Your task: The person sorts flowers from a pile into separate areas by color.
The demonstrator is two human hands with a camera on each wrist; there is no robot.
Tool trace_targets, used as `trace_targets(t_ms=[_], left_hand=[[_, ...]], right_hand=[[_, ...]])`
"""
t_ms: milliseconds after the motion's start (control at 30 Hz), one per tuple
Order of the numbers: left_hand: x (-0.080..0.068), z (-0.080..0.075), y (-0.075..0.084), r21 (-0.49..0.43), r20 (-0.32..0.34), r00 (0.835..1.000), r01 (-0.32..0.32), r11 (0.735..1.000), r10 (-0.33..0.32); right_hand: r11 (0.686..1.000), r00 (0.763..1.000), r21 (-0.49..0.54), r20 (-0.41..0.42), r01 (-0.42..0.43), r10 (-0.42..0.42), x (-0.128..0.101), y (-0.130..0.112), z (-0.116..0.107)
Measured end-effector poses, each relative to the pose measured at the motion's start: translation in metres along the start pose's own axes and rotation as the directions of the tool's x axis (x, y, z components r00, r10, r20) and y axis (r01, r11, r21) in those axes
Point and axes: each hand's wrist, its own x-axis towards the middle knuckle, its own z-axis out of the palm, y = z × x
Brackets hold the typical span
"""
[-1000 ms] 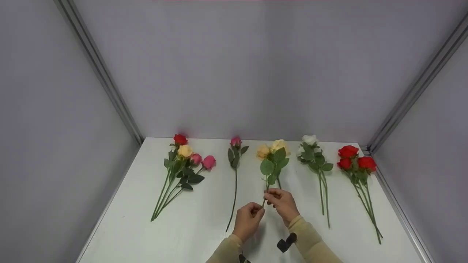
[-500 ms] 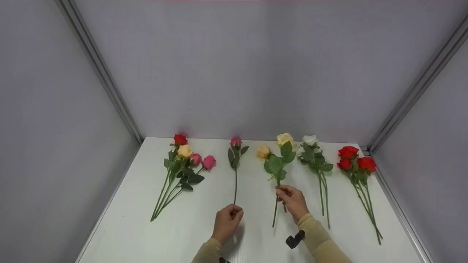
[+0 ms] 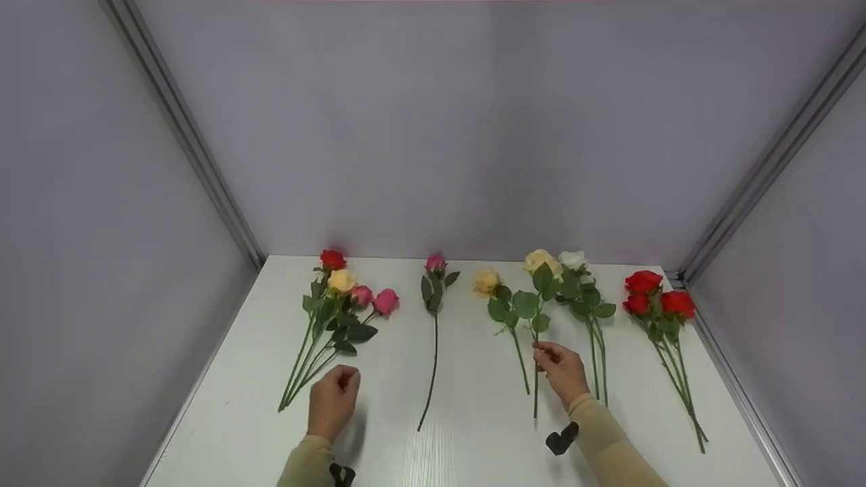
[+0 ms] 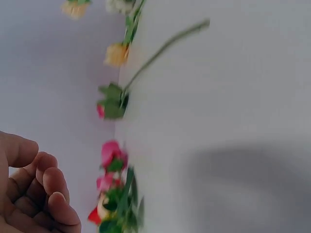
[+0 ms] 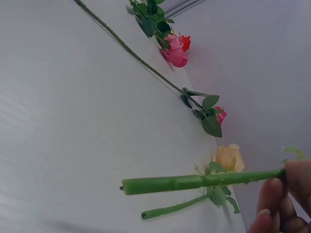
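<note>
The right hand (image 3: 563, 370), lower right of centre in the head view, pinches the stem of a yellow rose (image 3: 542, 261) between thumb and fingers (image 5: 272, 206). Its bloom sits in the upper centre-right, close against the white roses (image 3: 573, 260), and in the right wrist view its cut end (image 5: 127, 186) juts out free at centre-left, apparently clear of the table (image 3: 473, 433). A 2nd yellow rose (image 3: 486, 281) lies flat just to the left, its stem (image 3: 519, 362) running close beside the held one.

The left hand (image 3: 333, 400), lower left of centre, holds nothing. Its fingers (image 4: 46, 194) are loosely curled, and it sits beside the lower stem ends of the mixed bunch (image 3: 342, 301) of 4 blooms, without clearly touching them. The single pink rose (image 3: 436, 263) lies between the 2 hands. The 3 red roses (image 3: 653, 292) lie at far right.

As a judgement, the grip is light and well down a long stem, so the bloom end could swing or twist in the fingers. The held leaves (image 3: 526, 304) crowd the white roses and the lying yellow rose, and could snag and drag either one. The left hand could nudge the bunch's stems askew.
</note>
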Motion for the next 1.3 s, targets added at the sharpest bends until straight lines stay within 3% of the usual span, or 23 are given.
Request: trace_targets(t_ms=[267, 567, 767, 867, 967, 1100, 1300], left_hand=[[0.023, -0.040, -0.030, 0.129, -0.076, 0.994, 0.084, 0.988, -0.075], [0.038, -0.050, -0.069, 0.207, -0.021, 0.981, 0.191, 0.960, -0.191], [0.044, -0.044, -0.100, 0.205, -0.014, 0.945, 0.322, 0.924, -0.326], [0.042, -0.043, -0.112, 0.194, -0.002, 0.930, 0.361, 0.912, -0.368], [0.040, -0.043, -0.120, 0.169, 0.033, 0.904, 0.415, 0.894, -0.426], [0.038, -0.046, -0.123, 0.116, 0.067, 0.873, 0.475, 0.872, -0.484], [0.040, -0.049, -0.118, 0.068, 0.130, 0.853, 0.500, 0.863, -0.505]], right_hand=[[1.000, 1.000, -0.027, -0.015, 0.012, -0.013, 0.012, 0.006, -0.004], [0.998, 1.000, -0.062, 0.013, -0.006, 0.007, 0.027, 0.012, 0.005], [0.996, 0.999, -0.086, 0.033, -0.013, 0.016, 0.035, 0.008, 0.014], [0.990, 0.999, -0.138, 0.053, 0.000, 0.008, 0.038, 0.007, 0.018], [0.978, 0.997, -0.209, 0.075, 0.016, 0.000, 0.041, 0.008, 0.023], [0.952, 0.995, -0.303, 0.104, 0.029, 0.003, 0.045, 0.013, 0.028], [0.934, 0.997, -0.358, 0.078, 0.013, 0.016, 0.048, 0.024, 0.029]])
